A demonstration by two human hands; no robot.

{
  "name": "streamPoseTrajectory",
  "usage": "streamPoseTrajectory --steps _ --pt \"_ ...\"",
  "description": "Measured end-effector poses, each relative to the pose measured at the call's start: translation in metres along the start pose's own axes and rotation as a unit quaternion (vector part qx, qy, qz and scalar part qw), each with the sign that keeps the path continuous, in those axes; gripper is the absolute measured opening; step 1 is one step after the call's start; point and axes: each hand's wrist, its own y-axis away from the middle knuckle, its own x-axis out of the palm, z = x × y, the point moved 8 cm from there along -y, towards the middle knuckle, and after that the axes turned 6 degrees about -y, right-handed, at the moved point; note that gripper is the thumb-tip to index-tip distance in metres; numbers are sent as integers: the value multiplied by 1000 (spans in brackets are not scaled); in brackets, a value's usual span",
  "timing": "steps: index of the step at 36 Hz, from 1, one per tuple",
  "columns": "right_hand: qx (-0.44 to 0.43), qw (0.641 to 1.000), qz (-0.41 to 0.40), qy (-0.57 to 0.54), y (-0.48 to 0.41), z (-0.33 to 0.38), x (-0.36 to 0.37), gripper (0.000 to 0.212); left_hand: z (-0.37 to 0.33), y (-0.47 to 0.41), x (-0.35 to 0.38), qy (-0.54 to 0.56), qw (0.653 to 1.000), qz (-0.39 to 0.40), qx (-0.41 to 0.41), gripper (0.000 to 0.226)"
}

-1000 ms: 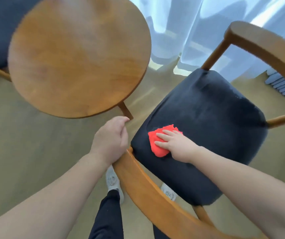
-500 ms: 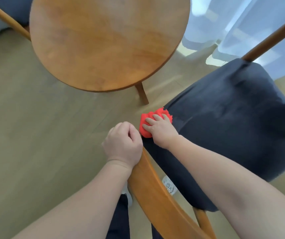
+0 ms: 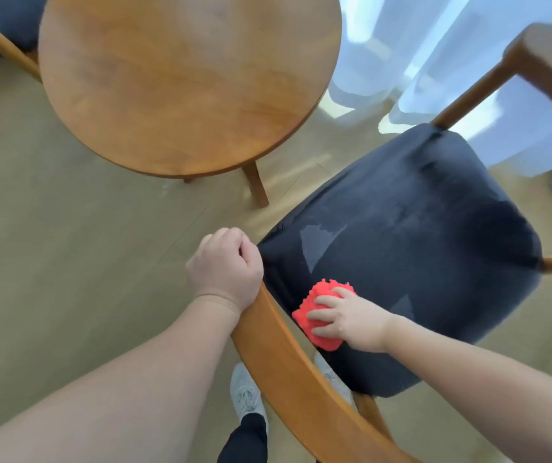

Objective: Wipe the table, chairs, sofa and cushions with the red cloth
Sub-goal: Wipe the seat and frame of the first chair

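A bright red cloth [image 3: 321,315] with a nubbly surface stands out against a dark navy seat cushion [image 3: 418,245] streaked with paler patches. The chair frame [image 3: 288,362] and round worktop [image 3: 187,81] are honey-orange wood with visible grain. The floor [image 3: 50,245] is pale olive-tan, the curtains [image 3: 435,45] sheer white-blue, the shoe [image 3: 246,392] grey, the trouser leg [image 3: 248,439] black.

Black trousers [image 3: 246,441]; grey sneakers [image 3: 245,394]
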Motion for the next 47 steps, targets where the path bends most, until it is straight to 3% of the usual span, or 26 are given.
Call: streamPoseTrajectory --steps 5,9,13,16,19,25,30,36,42,47 --pt "55 991 -124 14 -16 -56 -71 56 -2 0 2 -17 1000 0 3 30" --pt "155 979 -126 -32 -66 -107 -102 61 -1 -1 3 -24 1000 -1 -7 31" --pt "215 969 -102 -59 -96 -117 -82 63 1 0 2 -31 999 -10 -15 32" --pt "189 965 -167 -69 -77 -105 -67 63 2 -1 3 -33 999 -18 -13 31" --pt "134 971 -178 -86 -44 -81 -44 61 1 0 3 -34 999 -25 -5 31" --pt "100 987 -105 -64 26 -34 18 70 0 -1 3 -41 999 -36 1 29" --pt "95 991 -81 -51 42 -24 28 74 -1 0 5 -55 998 -21 6 31" --pt "99 988 27 -118 52 -30 35 62 -20 1 4 -92 989 1 115 29" --pt "61 986 -118 -102 25 -44 -40 57 -18 1 5 -101 990 -7 102 31" --pt "96 987 -120 -55 -50 -61 -79 56 -18 0 6 -101 991 -4 92 33"
